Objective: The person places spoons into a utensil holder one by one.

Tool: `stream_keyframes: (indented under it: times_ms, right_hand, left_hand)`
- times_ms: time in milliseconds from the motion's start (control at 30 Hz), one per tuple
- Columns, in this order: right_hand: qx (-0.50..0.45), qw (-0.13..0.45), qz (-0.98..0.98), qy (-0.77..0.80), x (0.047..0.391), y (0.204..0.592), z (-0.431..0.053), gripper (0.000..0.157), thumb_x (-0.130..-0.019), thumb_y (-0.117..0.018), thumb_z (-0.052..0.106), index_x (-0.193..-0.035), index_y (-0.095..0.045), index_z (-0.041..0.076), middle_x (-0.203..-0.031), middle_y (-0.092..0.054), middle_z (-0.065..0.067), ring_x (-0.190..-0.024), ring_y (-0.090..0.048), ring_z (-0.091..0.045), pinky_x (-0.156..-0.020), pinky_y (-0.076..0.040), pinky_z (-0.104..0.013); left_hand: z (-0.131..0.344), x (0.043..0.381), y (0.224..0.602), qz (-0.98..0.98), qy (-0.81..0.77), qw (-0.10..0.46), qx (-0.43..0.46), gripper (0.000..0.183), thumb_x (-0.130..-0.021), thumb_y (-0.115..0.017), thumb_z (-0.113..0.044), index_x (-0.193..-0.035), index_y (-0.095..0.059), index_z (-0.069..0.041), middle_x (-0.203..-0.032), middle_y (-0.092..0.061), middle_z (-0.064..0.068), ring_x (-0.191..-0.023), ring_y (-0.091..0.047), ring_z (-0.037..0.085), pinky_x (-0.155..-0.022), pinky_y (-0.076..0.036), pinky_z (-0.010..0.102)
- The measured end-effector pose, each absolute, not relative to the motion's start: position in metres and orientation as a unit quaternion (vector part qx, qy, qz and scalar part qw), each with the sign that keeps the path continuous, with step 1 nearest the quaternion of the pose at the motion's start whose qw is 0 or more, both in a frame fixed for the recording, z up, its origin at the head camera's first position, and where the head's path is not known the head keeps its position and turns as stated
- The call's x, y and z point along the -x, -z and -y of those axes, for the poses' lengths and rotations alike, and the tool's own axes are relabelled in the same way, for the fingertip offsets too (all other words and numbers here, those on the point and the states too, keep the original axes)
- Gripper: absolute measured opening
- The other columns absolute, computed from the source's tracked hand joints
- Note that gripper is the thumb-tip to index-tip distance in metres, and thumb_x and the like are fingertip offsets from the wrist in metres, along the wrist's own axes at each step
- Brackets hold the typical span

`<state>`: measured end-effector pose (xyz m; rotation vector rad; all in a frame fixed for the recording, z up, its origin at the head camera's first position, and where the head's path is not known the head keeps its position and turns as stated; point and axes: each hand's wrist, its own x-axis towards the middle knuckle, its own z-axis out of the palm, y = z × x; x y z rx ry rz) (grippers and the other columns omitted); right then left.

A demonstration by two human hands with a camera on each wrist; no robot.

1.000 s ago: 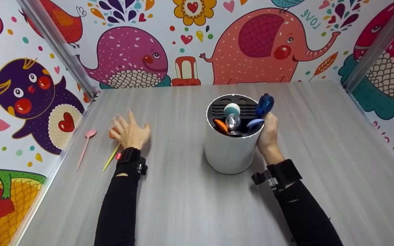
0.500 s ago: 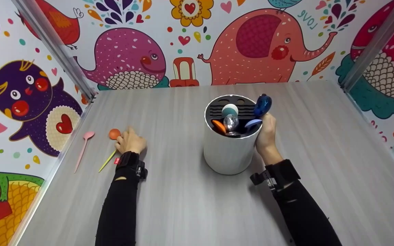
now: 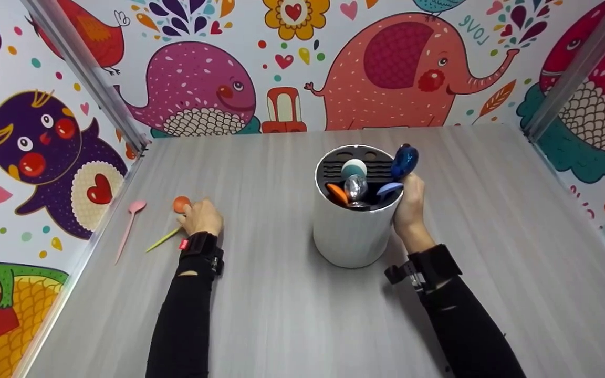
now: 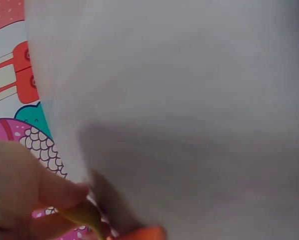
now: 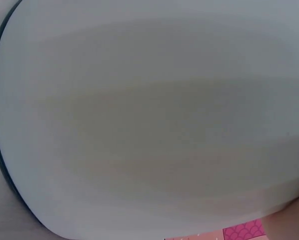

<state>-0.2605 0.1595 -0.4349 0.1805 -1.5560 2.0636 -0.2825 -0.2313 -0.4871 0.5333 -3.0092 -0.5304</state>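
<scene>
My left hand (image 3: 200, 215) lies on the table at the left, its fingers curled onto a spoon with an orange bowl (image 3: 180, 204) and a yellow handle (image 3: 162, 240). In the left wrist view my fingers (image 4: 24, 192) pinch the yellow handle (image 4: 84, 214) close to the orange bowl (image 4: 145, 233). My right hand (image 3: 408, 198) grips the right side of a white cylindrical holder (image 3: 352, 233) standing mid-table. Several spoons stick out of its black slotted top, among them a dark blue one (image 3: 404, 160) by my thumb. The holder's white wall (image 5: 149, 125) fills the right wrist view.
A pink spoon (image 3: 129, 226) lies near the table's left edge, beside the metal frame rail (image 3: 84, 68). Cartoon-printed walls close in the grey wooden table (image 3: 292, 315) at the left, back and right.
My left hand, spread flat over the orange spoon a second ago, has curled its fingers onto it, and the spoon has turned slightly. The right hand stays on the holder.
</scene>
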Motion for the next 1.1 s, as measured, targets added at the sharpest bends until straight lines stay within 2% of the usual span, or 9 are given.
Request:
stream_keyframes:
  times_ms: [233,433,600,667,733,800,867,967,1100]
  right_hand:
    - [-0.065,0.269,0.572,-0.772,0.26,0.436,-0.159,0.039,-0.098,-0.037,0.012,-0.088,-0.074,0.003,-0.084,-0.07,-0.002,-0.079,-0.062,-0.013,-0.077,-0.049,-0.027]
    - [-0.064,0.27,0.574,-0.77,0.26,0.434,-0.159,0.039,-0.097,-0.037,0.013,-0.087,-0.074,0.004,-0.083,-0.07,-0.002,-0.079,-0.062,-0.013,-0.077,-0.049,-0.028]
    - [-0.066,0.271,0.579,-0.766,0.26,0.433,-0.159,0.039,-0.096,-0.036,0.014,-0.083,-0.072,0.006,-0.081,-0.069,-0.002,-0.077,-0.061,-0.013,-0.075,-0.049,-0.028]
    - [-0.063,0.273,0.577,-0.767,0.261,0.432,-0.159,0.038,-0.096,-0.037,0.014,-0.082,-0.072,0.007,-0.08,-0.069,-0.001,-0.076,-0.061,-0.013,-0.075,-0.048,-0.028]
    - [-0.058,0.276,0.575,-0.768,0.261,0.432,-0.159,0.038,-0.096,-0.037,0.013,-0.08,-0.07,0.008,-0.079,-0.068,-0.001,-0.075,-0.06,-0.012,-0.074,-0.048,-0.027]
    - [-0.056,0.277,0.572,-0.77,0.261,0.432,-0.159,0.038,-0.096,-0.037,0.012,-0.079,-0.07,0.009,-0.079,-0.067,-0.001,-0.075,-0.06,-0.012,-0.074,-0.048,-0.027]
    - [-0.056,0.278,0.573,-0.769,0.261,0.433,-0.159,0.038,-0.096,-0.037,0.012,-0.078,-0.07,0.01,-0.079,-0.067,-0.001,-0.076,-0.06,-0.011,-0.074,-0.048,-0.027]
    - [-0.057,0.278,0.574,-0.769,0.261,0.434,-0.159,0.038,-0.097,-0.037,0.011,-0.079,-0.07,0.01,-0.08,-0.068,0.0,-0.077,-0.06,-0.011,-0.075,-0.048,-0.027]
    - [-0.055,0.279,0.577,-0.765,0.262,0.434,-0.159,0.038,-0.097,-0.037,0.01,-0.078,-0.07,0.011,-0.079,-0.067,0.001,-0.076,-0.059,-0.011,-0.075,-0.047,-0.026]
  left_hand:
    - [0.228,0.285,0.484,0.979,0.142,0.034,-0.144,0.038,-0.1,-0.044,-0.006,-0.132,-0.054,0.011,-0.125,-0.06,0.034,-0.119,-0.052,0.049,-0.101,-0.028,0.064]
    - [0.221,0.289,0.484,0.974,0.162,0.087,-0.135,0.039,-0.092,-0.052,-0.01,-0.125,-0.052,0.011,-0.113,-0.063,0.032,-0.106,-0.06,0.05,-0.092,-0.042,0.062]
    - [0.215,0.289,0.481,0.97,0.193,0.095,-0.117,0.046,-0.094,-0.047,-0.012,-0.134,-0.048,0.011,-0.115,-0.062,0.031,-0.099,-0.062,0.052,-0.082,-0.049,0.061]
    - [0.212,0.289,0.48,0.967,0.207,0.108,-0.104,0.037,-0.097,-0.049,-0.013,-0.126,-0.054,0.009,-0.111,-0.064,0.029,-0.095,-0.063,0.051,-0.08,-0.05,0.06]
    - [0.209,0.289,0.479,0.962,0.22,0.132,-0.093,0.024,-0.097,-0.053,-0.015,-0.107,-0.059,0.005,-0.099,-0.066,0.025,-0.088,-0.064,0.049,-0.075,-0.05,0.058]
    - [0.207,0.289,0.479,0.958,0.227,0.151,-0.083,0.018,-0.097,-0.057,-0.017,-0.089,-0.056,-0.001,-0.082,-0.062,0.019,-0.077,-0.063,0.043,-0.069,-0.05,0.055]
    - [0.204,0.289,0.479,0.955,0.234,0.166,-0.077,0.021,-0.094,-0.06,-0.016,-0.078,-0.051,-0.005,-0.07,-0.052,0.011,-0.066,-0.058,0.036,-0.061,-0.046,0.05]
    - [0.201,0.289,0.479,0.952,0.244,0.172,-0.068,0.026,-0.091,-0.061,-0.014,-0.073,-0.043,-0.01,-0.063,-0.038,0.002,-0.058,-0.044,0.026,-0.053,-0.037,0.042]
    - [0.195,0.29,0.479,0.947,0.261,0.175,-0.06,0.027,-0.088,-0.062,-0.015,-0.071,-0.041,-0.012,-0.061,-0.035,-0.001,-0.055,-0.038,0.021,-0.052,-0.031,0.037]
